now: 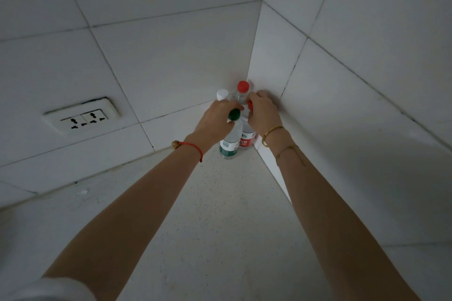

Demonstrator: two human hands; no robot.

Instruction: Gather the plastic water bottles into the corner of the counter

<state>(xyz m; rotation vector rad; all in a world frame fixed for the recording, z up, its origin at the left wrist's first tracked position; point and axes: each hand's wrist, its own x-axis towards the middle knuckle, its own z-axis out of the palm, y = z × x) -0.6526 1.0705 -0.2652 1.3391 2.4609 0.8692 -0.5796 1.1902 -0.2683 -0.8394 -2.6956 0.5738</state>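
Several clear plastic water bottles stand tight in the corner of the speckled counter [220,215]. A green-capped bottle [230,144] with a green label is in front, and my left hand [215,122] is wrapped around its neck. Beside it a red-labelled bottle [247,139] is held at its red cap by my right hand [264,115]. Behind them I see a white-capped bottle [222,94] and another red-capped bottle [243,88], mostly hidden by my hands.
White tiled walls [171,56] meet at the corner behind the bottles. A double wall socket [83,117] sits on the left wall just above the counter. Counter surface stretches toward me between my forearms.
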